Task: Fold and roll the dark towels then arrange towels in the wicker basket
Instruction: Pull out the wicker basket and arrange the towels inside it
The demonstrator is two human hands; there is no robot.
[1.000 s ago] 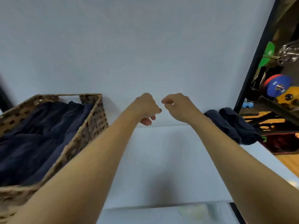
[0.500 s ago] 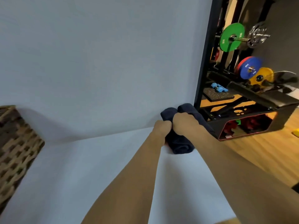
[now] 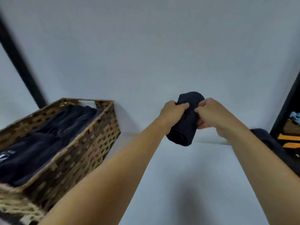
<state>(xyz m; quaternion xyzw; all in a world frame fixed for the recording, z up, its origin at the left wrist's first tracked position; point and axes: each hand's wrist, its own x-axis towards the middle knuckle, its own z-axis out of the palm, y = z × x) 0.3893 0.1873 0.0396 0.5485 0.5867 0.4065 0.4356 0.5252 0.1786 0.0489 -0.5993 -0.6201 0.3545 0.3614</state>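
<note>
Table [image 3: 186, 176], white: all items are carried on it. Basket [image 3: 97, 143], wicker, near left: folded towels [image 3: 48, 140], dark, are packed inside. Rolled towel [image 3: 185, 129], dark: held up above the table, well apart from the basket, gripped by the left hand [image 3: 172, 114] and the right hand [image 3: 211, 114], fingers curled round it. Loose towel [image 3: 272, 143], dark: seen at the right edge. Wall [image 3: 146, 46], pale: behind.

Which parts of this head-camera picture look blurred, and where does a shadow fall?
Head view: motion blur smears the wicker basket at its near corner and the black post; the rolled towel looks sharper; a soft shadow lies on the white table below.
</note>
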